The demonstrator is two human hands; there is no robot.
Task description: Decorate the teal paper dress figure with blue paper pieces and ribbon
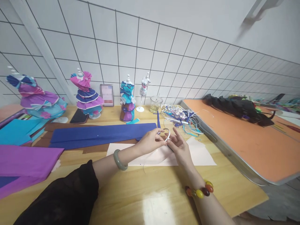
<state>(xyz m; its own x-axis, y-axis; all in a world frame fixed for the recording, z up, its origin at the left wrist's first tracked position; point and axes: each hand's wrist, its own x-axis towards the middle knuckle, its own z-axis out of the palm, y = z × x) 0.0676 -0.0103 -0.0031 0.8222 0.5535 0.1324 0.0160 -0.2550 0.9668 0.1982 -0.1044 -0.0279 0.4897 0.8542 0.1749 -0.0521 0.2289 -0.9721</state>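
Note:
A thin white strip (pixel 168 135) curves into a loop between my two hands. My left hand (pixel 152 141), with a green bangle on its wrist, pinches one side of it between thumb and fingertips. The thumb and finger of my right hand (pixel 181 149) press on the lower end, its other fingers bent and raised. Under both hands lies a white sheet (pixel 201 156) on the wooden table. A narrow dark blue piece (pixel 158 120) stands just beyond my left fingertips. To the left, a folded blue sheet (pixel 103 135) reaches toward my left hand.
Along the wall stand dressed doll forms (pixel 127 101), a bare mannequin (pixel 144 86), a phone (pixel 107 95) and a glass cup (pixel 156 103). Scrap strips (pixel 179 115) are heaped behind my right hand. Purple sheets (pixel 28 159) lie left; an orange-topped table (pixel 243 137) adjoins right.

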